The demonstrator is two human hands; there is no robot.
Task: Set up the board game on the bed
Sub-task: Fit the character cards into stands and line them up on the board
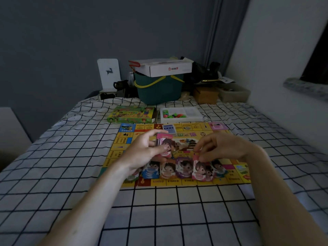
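Over the game board (229, 180) | left hand (143, 151) fingers curled, gripping card stack (164, 143) | right hand (220, 148) fingers pinching pink card (199, 170)

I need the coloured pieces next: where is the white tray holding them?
The white tray sits on the bed just beyond the game board's far edge, right of the green game box.

One view only, head-worn, looking forward and down the length of the bed (53, 174). Both forearms reach in from the bottom edge, so the lens sits close above them. The game board (177, 181) lies mid-frame just beyond each grip, the far wall (71, 41) faces us, and wide-angle bending curves the edges.
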